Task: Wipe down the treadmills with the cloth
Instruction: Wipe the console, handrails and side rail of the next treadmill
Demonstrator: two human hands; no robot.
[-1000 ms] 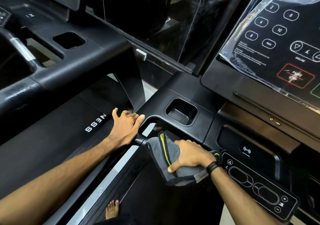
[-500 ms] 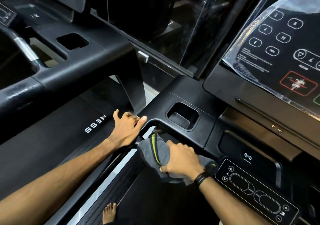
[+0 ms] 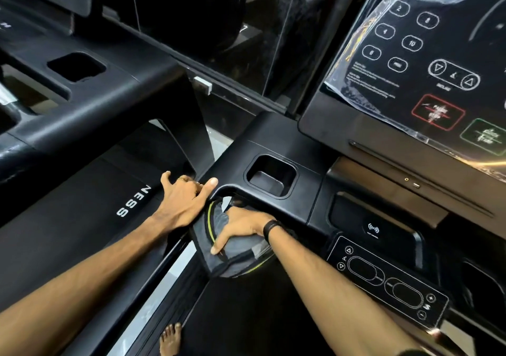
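My right hand (image 3: 243, 225) grips a grey cloth (image 3: 235, 257) with a yellow-green seam. It presses the cloth against the lower edge of the black treadmill console (image 3: 273, 136), just under the cup recess (image 3: 271, 176). The thumb stretches across the cloth, while the fingers curl out of sight behind it. My left hand (image 3: 183, 202) rests flat on the console's left corner with its thumb out. It touches the cloth's upper edge. A dark band sits on my right wrist.
A display panel (image 3: 410, 54) under plastic film rises at the upper right. A button panel (image 3: 383, 276) lies right of my forearm. A second black treadmill (image 3: 82, 103) stands close on the left. My bare foot (image 3: 169, 339) stands by the belt (image 3: 246, 314).
My right hand has slid the cloth left and up along the console's lower edge until it meets my left hand. The left hand has stayed on the corner.
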